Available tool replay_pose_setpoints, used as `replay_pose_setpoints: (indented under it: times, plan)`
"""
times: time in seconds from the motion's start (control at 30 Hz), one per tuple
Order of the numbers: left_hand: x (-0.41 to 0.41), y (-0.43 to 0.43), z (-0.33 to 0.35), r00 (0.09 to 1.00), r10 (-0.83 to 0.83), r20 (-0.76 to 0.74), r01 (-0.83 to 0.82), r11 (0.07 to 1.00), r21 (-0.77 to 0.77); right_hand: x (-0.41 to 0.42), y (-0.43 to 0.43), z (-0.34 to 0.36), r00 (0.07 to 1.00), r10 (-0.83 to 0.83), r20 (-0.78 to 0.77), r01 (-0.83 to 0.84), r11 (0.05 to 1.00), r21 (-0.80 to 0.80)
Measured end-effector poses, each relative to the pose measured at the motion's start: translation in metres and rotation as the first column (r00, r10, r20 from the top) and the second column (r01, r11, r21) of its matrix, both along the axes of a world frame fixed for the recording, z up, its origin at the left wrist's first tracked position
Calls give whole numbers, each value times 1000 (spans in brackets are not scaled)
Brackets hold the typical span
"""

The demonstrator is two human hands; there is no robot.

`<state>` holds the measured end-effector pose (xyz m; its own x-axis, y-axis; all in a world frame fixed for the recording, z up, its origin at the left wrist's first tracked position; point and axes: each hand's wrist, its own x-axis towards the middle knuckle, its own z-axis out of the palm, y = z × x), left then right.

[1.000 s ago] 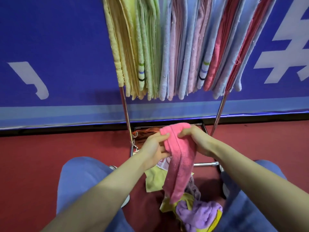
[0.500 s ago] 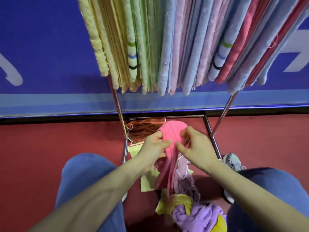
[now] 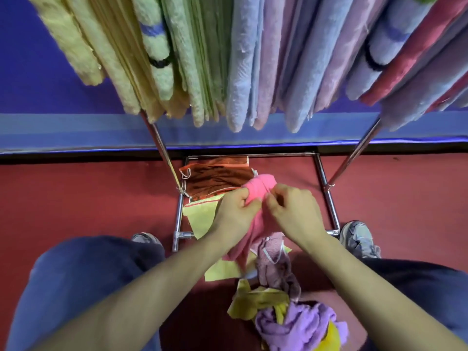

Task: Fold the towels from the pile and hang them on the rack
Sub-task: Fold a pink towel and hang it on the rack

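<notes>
Many hung towels (image 3: 243,72) ran off the top edge, so the rail that bore them was out of sight, and of the rack (image 3: 331,211) only two slanted poles and the floor frame showed. Both forearms and the blue-trousered knees were cut by the lower edge, and the pile (image 3: 291,320) of purple, yellow and mauve cloth was partly cropped at the bottom. How the pink towel (image 3: 260,186) was folded below the knuckles could not be made out, since the hands covered its middle. Red floor (image 3: 88,198) showed wide on both sides of the frame, a shoe stood near each front corner, and a band of blue wall and floor lay between the hanging ends and the hands. A brown towel (image 3: 215,179) and a yellow cloth (image 3: 200,219) lay inside the frame at the left. The left hand (image 3: 234,214) and right hand (image 3: 293,211) met over the frame, each grip clamped on the pink towel, pinching its top fold from either side; the fold stood just above the fingertips, and the loose tail hung beneath the left wrist, above the pile.
</notes>
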<state>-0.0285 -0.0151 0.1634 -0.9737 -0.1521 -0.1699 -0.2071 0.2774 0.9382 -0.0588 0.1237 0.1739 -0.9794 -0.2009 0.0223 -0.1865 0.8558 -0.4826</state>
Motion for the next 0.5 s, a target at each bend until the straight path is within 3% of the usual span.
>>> replay_pose_setpoints:
  times: [0.1,0.2,0.4,0.5]
  plan:
    - [0,2,-1,999,-10,37,10,1000,18,-2,3,1,1000,-11,17,11,1000,23]
    - [1,1,-6,992,-23,123,17,998,53,-1,7,2,997,44,-70,-39,997,69]
    - [6,2,-10,987,-126,103,125,992,13,4,9,3,930,265,-255,-293,953,-77]
    - [8,1,-10,981,-150,125,147,989,33,4,10,2,905,313,-287,-343,937,-60]
